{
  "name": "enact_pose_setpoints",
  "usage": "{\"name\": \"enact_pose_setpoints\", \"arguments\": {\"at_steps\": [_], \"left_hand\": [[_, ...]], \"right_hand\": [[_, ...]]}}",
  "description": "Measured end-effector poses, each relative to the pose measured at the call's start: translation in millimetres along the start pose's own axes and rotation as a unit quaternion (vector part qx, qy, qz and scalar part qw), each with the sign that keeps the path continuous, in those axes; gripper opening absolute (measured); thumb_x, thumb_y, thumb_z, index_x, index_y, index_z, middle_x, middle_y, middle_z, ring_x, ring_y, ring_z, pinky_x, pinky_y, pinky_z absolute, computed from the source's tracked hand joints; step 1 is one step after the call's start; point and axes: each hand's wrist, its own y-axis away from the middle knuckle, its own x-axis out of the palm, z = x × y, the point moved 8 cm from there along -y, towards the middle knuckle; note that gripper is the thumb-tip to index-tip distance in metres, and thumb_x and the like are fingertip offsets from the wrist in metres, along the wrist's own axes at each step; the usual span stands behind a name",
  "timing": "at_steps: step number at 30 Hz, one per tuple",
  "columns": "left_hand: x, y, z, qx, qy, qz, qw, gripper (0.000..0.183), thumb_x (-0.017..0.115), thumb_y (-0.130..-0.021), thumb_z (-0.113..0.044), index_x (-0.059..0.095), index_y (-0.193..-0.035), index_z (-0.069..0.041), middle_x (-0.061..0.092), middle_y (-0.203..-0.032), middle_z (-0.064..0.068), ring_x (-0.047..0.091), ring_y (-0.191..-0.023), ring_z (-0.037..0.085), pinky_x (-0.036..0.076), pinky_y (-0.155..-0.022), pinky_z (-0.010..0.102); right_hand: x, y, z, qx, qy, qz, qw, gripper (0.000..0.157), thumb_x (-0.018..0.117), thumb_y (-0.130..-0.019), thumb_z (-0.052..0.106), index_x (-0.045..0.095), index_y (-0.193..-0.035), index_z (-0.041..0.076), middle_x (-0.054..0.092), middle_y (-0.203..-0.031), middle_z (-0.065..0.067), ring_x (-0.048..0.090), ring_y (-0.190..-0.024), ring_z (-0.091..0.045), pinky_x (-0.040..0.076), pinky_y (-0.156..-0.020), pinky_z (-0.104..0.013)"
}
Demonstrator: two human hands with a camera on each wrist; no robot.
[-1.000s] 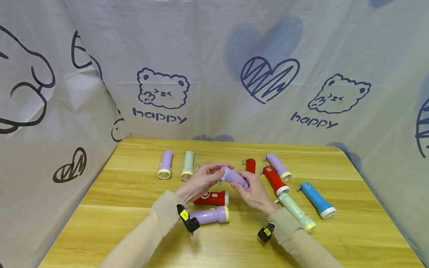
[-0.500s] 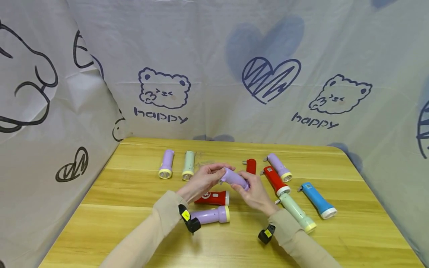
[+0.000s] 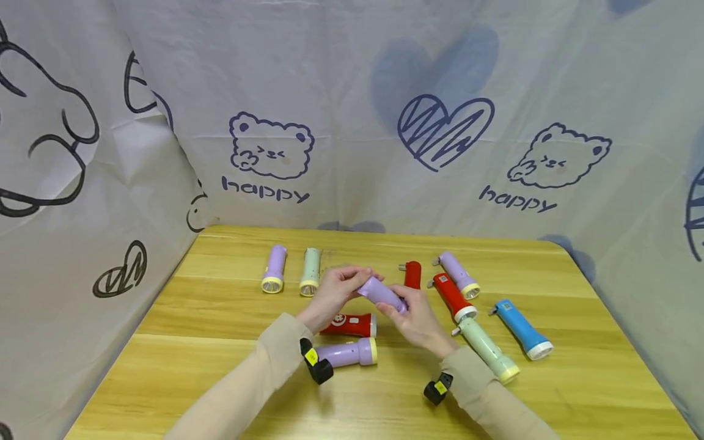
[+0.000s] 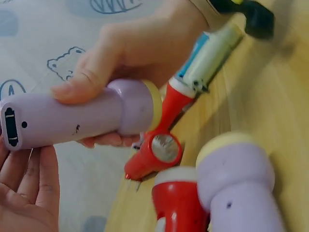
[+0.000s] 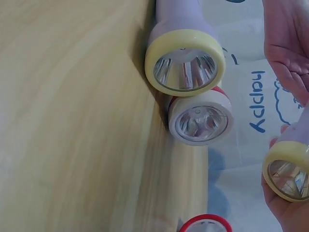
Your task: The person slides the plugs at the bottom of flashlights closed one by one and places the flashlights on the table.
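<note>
A purple flashlight with a pale yellow head is held above the table between both hands. My right hand grips it round the body near the head, thumb on top in the left wrist view. My left hand is at the tail end. In the left wrist view that hand's fingers are fairly straight and touch the tail, where a dark slot shows. Its thumb is outside that view. Below the hands lie a red flashlight and another purple flashlight.
At the back left lie a purple flashlight and a green flashlight. To the right are red, purple, green and blue flashlights, several with prongs out. A printed cloth hangs behind the wooden table.
The metal prongs that stuck out of the held flashlight's tail are no longer seen there. My left hand has shifted slightly at that end; the right hand's grip looks the same.
</note>
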Motion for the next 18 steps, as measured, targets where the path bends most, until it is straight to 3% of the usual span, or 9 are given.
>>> {"name": "enact_pose_setpoints", "arguments": {"at_steps": [5, 9, 14, 18], "left_hand": [[-3.3, 1.6, -8.6, 0.031, -0.074, -0.023, 0.9965, 0.035, 0.052, -0.106, -0.028, 0.071, -0.121, -0.002, 0.073, -0.123, 0.014, 0.068, -0.111, 0.017, 0.057, -0.1, 0.036], [-4.0, 3.5, -11.7, 0.037, -0.09, -0.01, 0.9952, 0.04, 0.047, -0.108, -0.031, 0.071, -0.119, -0.001, 0.071, -0.125, 0.016, 0.066, -0.109, 0.018, 0.057, -0.101, 0.038], [-2.5, 6.6, -6.2, 0.021, -0.065, 0.04, 0.9968, 0.038, 0.047, -0.108, -0.027, 0.066, -0.127, 0.001, 0.064, -0.136, 0.019, 0.064, -0.115, 0.02, 0.054, -0.106, 0.039], [-1.0, 10.2, 5.0, -0.015, -0.002, 0.086, 0.9962, 0.038, 0.048, -0.107, -0.019, 0.058, -0.136, 0.003, 0.056, -0.144, 0.021, 0.061, -0.12, 0.02, 0.05, -0.11, 0.042]], "right_hand": [[-1.9, -1, 0, 0.014, 0.001, -0.001, 1.0, 0.023, 0.069, -0.095, 0.023, 0.071, -0.11, 0.005, 0.073, -0.093, -0.009, 0.058, -0.076, -0.011, 0.048, -0.066, -0.023], [-2.6, -1, -2, 0.026, -0.002, -0.001, 1.0, 0.023, 0.071, -0.094, 0.026, 0.072, -0.109, 0.008, 0.072, -0.092, -0.007, 0.057, -0.075, -0.011, 0.048, -0.064, -0.022], [-4.1, 3, -8, 0.047, -0.013, 0.006, 0.999, 0.026, 0.071, -0.094, 0.028, 0.072, -0.113, 0.01, 0.073, -0.097, -0.007, 0.058, -0.079, -0.013, 0.05, -0.067, -0.022], [-4.6, 7, -11, 0.058, -0.021, 0.017, 0.998, 0.029, 0.072, -0.093, 0.027, 0.072, -0.115, 0.009, 0.073, -0.101, -0.009, 0.059, -0.082, -0.014, 0.05, -0.069, -0.022]]}}
